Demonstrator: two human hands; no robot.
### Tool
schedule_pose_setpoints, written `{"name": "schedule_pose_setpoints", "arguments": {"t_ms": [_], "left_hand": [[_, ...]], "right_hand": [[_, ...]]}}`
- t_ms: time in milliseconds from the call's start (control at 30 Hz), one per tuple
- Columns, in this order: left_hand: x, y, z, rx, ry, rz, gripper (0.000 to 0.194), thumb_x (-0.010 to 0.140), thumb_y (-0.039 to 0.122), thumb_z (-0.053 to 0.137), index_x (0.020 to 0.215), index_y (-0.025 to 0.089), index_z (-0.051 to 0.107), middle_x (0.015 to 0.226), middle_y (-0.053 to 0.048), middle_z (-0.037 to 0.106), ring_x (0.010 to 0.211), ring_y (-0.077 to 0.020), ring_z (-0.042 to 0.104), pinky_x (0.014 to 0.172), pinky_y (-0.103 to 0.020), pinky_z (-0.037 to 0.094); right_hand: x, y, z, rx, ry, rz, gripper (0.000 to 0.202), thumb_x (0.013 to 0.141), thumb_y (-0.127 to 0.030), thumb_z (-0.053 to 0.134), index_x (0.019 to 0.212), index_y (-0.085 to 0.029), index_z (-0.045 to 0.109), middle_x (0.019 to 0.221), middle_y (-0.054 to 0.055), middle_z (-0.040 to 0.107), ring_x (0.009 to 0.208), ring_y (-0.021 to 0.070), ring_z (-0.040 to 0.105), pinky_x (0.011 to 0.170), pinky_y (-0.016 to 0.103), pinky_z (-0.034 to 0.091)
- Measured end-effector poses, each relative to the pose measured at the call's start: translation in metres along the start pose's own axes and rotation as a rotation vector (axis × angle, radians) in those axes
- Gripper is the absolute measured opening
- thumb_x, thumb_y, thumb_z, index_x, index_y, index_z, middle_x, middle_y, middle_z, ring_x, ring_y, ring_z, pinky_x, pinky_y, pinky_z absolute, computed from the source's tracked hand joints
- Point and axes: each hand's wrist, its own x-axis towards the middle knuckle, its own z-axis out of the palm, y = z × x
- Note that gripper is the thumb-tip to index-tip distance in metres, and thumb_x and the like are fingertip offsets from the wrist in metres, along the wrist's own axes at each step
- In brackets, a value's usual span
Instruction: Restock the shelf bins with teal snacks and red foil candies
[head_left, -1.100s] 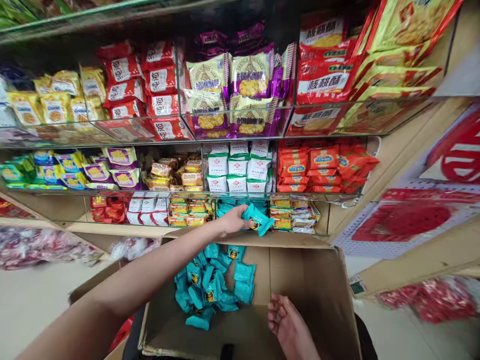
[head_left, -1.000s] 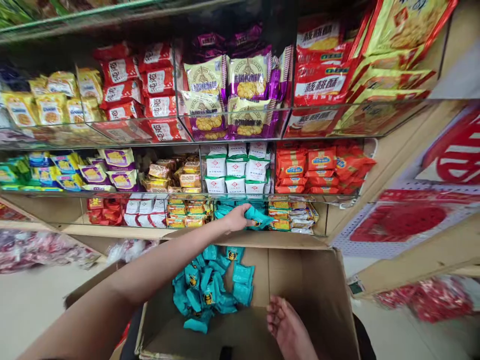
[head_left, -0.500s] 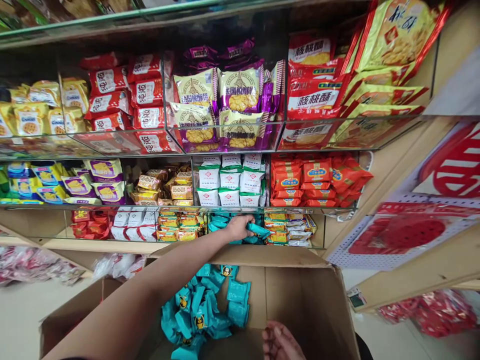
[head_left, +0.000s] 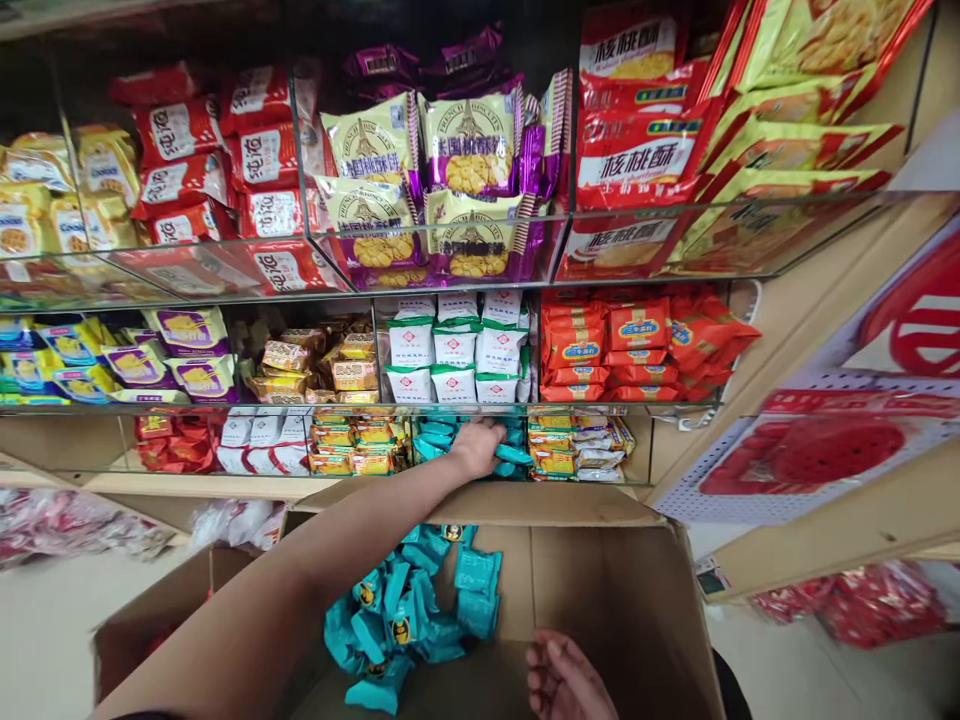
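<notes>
My left hand (head_left: 478, 447) reaches into the bottom shelf compartment, its fingers round a teal packet (head_left: 513, 455) among other teal packets (head_left: 436, 438). Below it stands an open cardboard box (head_left: 600, 590), with a loose heap of teal packets (head_left: 409, 610) on its left side. My right hand (head_left: 566, 675) hangs over the box's near part, right of the heap, fingers loosely curled and apart, holding nothing.
Clear dividers part the shelf rows. White packets (head_left: 454, 350) and orange packets (head_left: 637, 330) sit above, yellow packets (head_left: 551, 445) right of the teal ones. Red bags (head_left: 885, 605) lie on the floor at right; another box flap (head_left: 150, 610) is at left.
My left hand has gone a little deeper into the compartment with the teal packet. The view has shifted, so the upper shelves look nearer. My right hand is almost unmoved.
</notes>
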Motion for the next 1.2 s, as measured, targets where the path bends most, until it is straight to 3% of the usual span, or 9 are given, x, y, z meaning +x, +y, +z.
{"name": "schedule_pose_setpoints", "arguments": {"t_ms": [167,367,533,767,933,1067,1200], "left_hand": [[-0.005,0.009,-0.01,0.08,-0.014,0.088,0.037,0.065,0.046,0.057,0.093,0.023,0.054,0.101,-0.006,0.052,0.102,-0.0257,0.044,0.085,-0.037,0.035],[-0.003,0.005,-0.001,0.161,0.016,-0.006,0.039,0.081,0.039,0.038,0.108,0.012,0.048,0.106,-0.016,0.052,0.105,-0.0288,0.042,0.089,-0.044,0.029],[-0.001,0.009,0.006,0.18,-0.033,-0.016,0.059,0.08,0.044,0.039,0.129,0.014,0.029,0.132,-0.014,0.034,0.122,-0.0301,0.025,0.099,-0.048,0.014],[0.013,0.008,0.011,0.163,-0.168,-0.133,0.062,0.08,0.046,0.035,0.134,0.017,0.023,0.138,-0.013,0.026,0.128,-0.032,0.013,0.099,-0.054,0.008],[0.013,0.005,0.003,0.115,-0.287,-0.152,0.072,0.074,0.052,0.041,0.135,0.018,0.02,0.14,-0.013,0.022,0.128,-0.0331,0.012,0.098,-0.056,0.011],[0.01,0.005,-0.003,0.073,-0.307,-0.157,0.076,0.073,0.057,0.039,0.135,0.02,0.016,0.141,-0.012,0.017,0.128,-0.0329,0.01,0.098,-0.057,0.009],[0.01,0.012,-0.014,0.027,-0.317,-0.179,0.077,0.07,0.054,0.046,0.133,0.018,0.022,0.139,-0.015,0.023,0.127,-0.0339,0.014,0.097,-0.057,0.012]], "right_hand": [[-0.003,0.0,0.001,0.006,0.024,-0.015,0.032,0.051,-0.034,0.077,0.072,-0.016,0.061,0.059,0.0,0.063,0.049,0.0091,0.054,0.045,0.019,0.038],[-0.004,-0.001,0.001,0.021,0.023,-0.02,0.031,0.052,-0.034,0.076,0.073,-0.015,0.062,0.061,0.0,0.063,0.051,0.0094,0.054,0.046,0.02,0.038],[-0.004,-0.001,0.0,0.041,0.029,-0.014,0.031,0.052,-0.034,0.076,0.073,-0.015,0.062,0.061,0.0,0.063,0.051,0.0092,0.054,0.047,0.02,0.038],[-0.004,-0.001,0.0,0.065,0.048,-0.003,0.031,0.05,-0.034,0.077,0.071,-0.016,0.063,0.061,0.001,0.063,0.051,0.0086,0.053,0.047,0.019,0.038],[-0.004,0.0,-0.001,0.059,0.04,-0.009,0.031,0.051,-0.034,0.077,0.072,-0.016,0.062,0.062,0.0,0.063,0.052,0.0075,0.053,0.047,0.018,0.038],[-0.006,-0.001,-0.002,0.048,0.007,-0.018,0.03,0.053,-0.033,0.076,0.073,-0.015,0.062,0.063,0.0,0.063,0.053,0.0078,0.054,0.048,0.018,0.038],[-0.005,0.001,-0.005,0.035,0.002,-0.04,0.028,0.055,-0.032,0.075,0.074,-0.016,0.062,0.064,0.0,0.063,0.054,0.0083,0.054,0.049,0.019,0.039]]}}
